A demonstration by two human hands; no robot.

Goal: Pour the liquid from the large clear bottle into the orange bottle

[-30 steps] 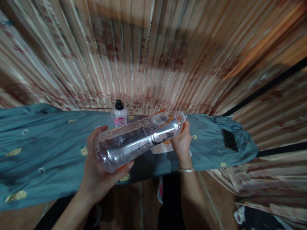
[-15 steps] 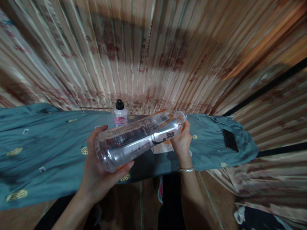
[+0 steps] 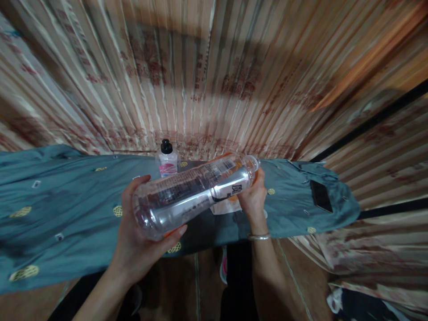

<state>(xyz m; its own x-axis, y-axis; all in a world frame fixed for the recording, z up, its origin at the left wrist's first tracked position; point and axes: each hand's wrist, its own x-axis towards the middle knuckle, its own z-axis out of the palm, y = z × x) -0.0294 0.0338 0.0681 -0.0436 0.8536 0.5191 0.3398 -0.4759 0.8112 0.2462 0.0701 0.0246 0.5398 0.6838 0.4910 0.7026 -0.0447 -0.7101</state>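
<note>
A clear plastic bottle (image 3: 194, 196) with dark printing lies tilted between the person's two hands, held above the surface (image 3: 83, 200), its neck end higher and to the right. The left hand (image 3: 133, 245) has its grip closed around the base, thumb along the lower side. The right hand (image 3: 252, 198), a silvery bangle (image 3: 259, 237) at its wrist, grips the neck end; most of its fingers are hidden behind the plastic. Just beyond stands a smaller black-capped bottle (image 3: 168, 162) with a pink label. A dark smartphone (image 3: 321, 196) lies toward the right end of the pineapple-print cloth (image 3: 290, 209).
</note>
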